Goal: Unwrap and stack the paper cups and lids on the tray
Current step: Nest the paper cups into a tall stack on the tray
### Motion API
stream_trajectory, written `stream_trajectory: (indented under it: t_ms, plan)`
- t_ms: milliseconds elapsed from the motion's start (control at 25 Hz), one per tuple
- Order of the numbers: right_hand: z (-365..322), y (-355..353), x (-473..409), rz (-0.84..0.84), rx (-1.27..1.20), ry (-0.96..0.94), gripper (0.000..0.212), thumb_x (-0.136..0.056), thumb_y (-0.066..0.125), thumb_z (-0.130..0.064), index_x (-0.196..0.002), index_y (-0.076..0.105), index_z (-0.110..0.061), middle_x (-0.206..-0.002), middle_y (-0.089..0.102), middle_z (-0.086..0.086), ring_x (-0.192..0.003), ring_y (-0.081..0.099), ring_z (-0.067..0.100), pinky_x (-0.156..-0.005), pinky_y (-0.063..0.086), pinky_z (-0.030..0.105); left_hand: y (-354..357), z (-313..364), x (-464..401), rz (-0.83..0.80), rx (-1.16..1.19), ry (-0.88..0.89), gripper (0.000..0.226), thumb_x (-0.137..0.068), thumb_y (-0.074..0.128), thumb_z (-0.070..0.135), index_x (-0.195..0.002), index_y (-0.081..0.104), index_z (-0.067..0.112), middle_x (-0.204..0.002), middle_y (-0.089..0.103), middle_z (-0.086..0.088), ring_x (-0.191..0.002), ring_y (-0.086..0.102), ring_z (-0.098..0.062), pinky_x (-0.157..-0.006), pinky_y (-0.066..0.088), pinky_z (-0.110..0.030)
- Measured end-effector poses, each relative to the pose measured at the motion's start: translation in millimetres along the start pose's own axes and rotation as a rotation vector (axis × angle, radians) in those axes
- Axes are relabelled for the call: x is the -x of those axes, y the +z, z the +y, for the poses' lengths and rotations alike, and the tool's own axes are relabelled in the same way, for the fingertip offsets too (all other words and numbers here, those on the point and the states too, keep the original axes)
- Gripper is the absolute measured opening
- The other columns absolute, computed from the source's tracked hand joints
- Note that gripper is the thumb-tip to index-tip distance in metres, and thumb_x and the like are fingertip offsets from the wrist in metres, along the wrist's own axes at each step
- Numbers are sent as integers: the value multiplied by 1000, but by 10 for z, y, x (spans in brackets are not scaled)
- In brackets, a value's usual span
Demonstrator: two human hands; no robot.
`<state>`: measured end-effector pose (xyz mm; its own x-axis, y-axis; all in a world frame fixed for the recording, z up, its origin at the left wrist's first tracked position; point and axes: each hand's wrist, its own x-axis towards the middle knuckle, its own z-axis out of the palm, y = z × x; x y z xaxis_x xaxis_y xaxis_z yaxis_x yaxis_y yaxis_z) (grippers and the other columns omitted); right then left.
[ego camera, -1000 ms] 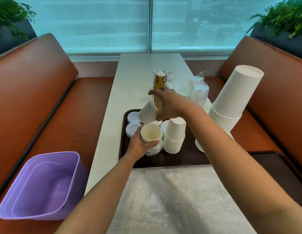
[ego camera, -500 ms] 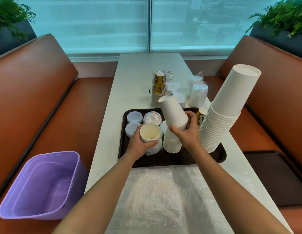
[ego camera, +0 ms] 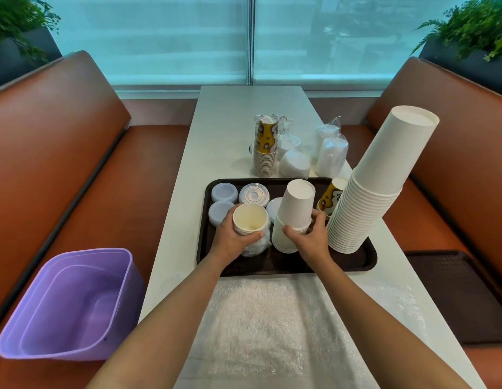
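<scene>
On the tray (ego camera: 367, 258), the right hand (ego camera: 310, 237) gripped the inverted white cup stack (ego camera: 293, 220), upright axis, while the left hand (ego camera: 233, 238) clasped an open-mouthed cup (ego camera: 249, 219) in loosened wrap, just left; wrapped cups (ego camera: 265, 148) waited well beyond both.

On a dark tray (ego camera: 365, 262) on the bench (ego camera: 224, 127), the left hand (ego camera: 233, 240) grips an upright cup (ego camera: 249, 219) sitting in plastic wrap (ego camera: 256, 245); the right hand (ego camera: 310, 237) holds the top cup of a short inverted stack (ego camera: 293, 217). A tall leaning stack (ego camera: 370, 192) stands at the tray's right; lids (ego camera: 224, 192) lie at its far left; a purple bin (ego camera: 67, 304) sits on the seat.
</scene>
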<state>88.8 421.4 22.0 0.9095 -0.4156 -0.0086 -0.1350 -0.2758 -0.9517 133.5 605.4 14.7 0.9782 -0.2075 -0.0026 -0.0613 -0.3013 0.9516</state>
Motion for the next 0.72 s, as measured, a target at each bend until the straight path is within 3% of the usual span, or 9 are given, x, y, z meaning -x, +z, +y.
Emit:
stream_trajectory:
  t_ms: [80, 160, 280, 360, 400, 440, 520, 600, 720]
  plan:
    - [44, -17, 1, -32, 4, 21, 71, -69, 82, -25, -121, 33, -26, -121, 48, -1, -118, 50, 27, -95, 48, 44, -6, -1, -3, 7, -10, -16, 80, -66, 85, 21, -132, 41, 23, -120, 49, 10, -113, 45, -7, -91, 37, -20]
    - [-18, -25, 49, 108, 89, -155, 76, -69, 80, -32, -128, 34, -21, -129, 44, 2, -125, 44, 24, -102, 43, 44, 3, -1, -5, 15, -5, -25, 81, -65, 86, 21, -132, 41, 22, -120, 49, 9, -114, 46, -8, -92, 37, -21]
    - [-233, 27, 141, 386, 277, -782, 61, -74, 63, -35, -126, 40, -11, -133, 41, 12, -128, 38, 30, -109, 31, 47, 7, 35, 46, 26, -28, -24, 82, -63, 87, 17, -132, 43, 18, -118, 52, 8, -111, 48, -7, -89, 38, -16]
    - [-448, 129, 200, 242, 411, -1087, 41, -79, 58, -28, -115, 50, -10, -125, 51, 12, -121, 46, 32, -106, 35, 49, 14, 29, 61, 41, -81, 0, 77, -65, 85, 20, -131, 45, 15, -118, 56, 5, -106, 52, -6, -83, 40, -7]
    - [-580, 215, 214, 67, 486, -1102, 36, -81, 58, -26, -114, 55, -11, -123, 56, 12, -118, 50, 31, -102, 41, 48, 9, 27, 70, 43, -153, 41, 72, -69, 81, 25, -130, 46, 13, -117, 58, 4, -104, 54, -7, -81, 40, -4]
    - [-708, 299, 218, -140, 579, -997, 37, -83, 58, -26, -117, 57, -12, -126, 56, 11, -118, 51, 30, -98, 44, 46, -5, 43, 77, 39, -225, 77, 61, -76, 73, 31, -127, 48, 11, -113, 60, 3, -102, 57, -9, -79, 41, -4]
    - [-835, 459, 153, -415, 867, -629, 54, -86, 59, -35, -135, 46, -17, -142, 42, 7, -129, 40, 27, -101, 42, 43, 3, 169, 111, 48, -222, 98, 25, -95, 49, 27, -112, 57, 10, -94, 70, -1, -90, 66, -14, -72, 50, -15]
    - [-865, 563, 48, -502, 1053, -402, 73, -83, 61, -45, -144, 30, -19, -145, 34, 6, -132, 34, 29, -100, 40, 42, 8, 187, 120, 50, -6, 24, 24, -101, 37, 21, -96, 60, 14, -73, 73, 2, -71, 69, -10, -59, 55, -20]
    - [-913, 626, -69, -577, 1043, -311, 79, -77, 70, -45, -140, 33, -15, -134, 41, 9, -125, 39, 32, -98, 41, 42, 23, 168, 121, 62, 83, -49, 19, -99, 42, 12, -98, 61, 13, -78, 71, 1, -76, 66, -12, -49, 54, -23]
